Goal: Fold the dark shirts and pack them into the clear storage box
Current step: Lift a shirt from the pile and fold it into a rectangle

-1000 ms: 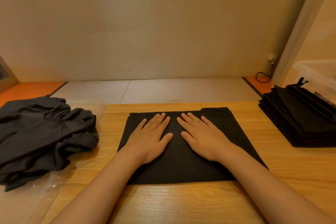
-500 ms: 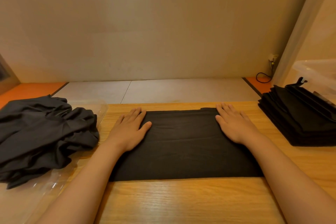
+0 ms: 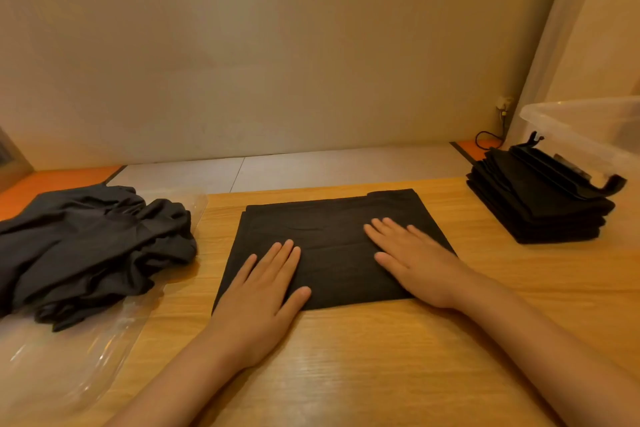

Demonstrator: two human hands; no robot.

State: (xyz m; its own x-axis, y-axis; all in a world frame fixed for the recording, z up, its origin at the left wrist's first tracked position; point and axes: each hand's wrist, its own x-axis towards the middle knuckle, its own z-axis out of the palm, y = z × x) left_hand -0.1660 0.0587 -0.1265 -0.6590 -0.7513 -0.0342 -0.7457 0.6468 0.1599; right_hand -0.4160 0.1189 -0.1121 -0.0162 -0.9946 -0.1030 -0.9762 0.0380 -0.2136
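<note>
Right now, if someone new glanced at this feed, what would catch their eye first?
First the two bare hands, left hand and right hand, lying flat on a folded dark shirt in the middle of the wooden table. Next, the crumpled heap of dark shirts at the left edge and the neat folded stack at the right, beside the clear storage box.

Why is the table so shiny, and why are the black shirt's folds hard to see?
Head view: warm light glares off the table at its near side and glints on the plastic wrap; the folded shirt is so dark its creases barely show.
</note>
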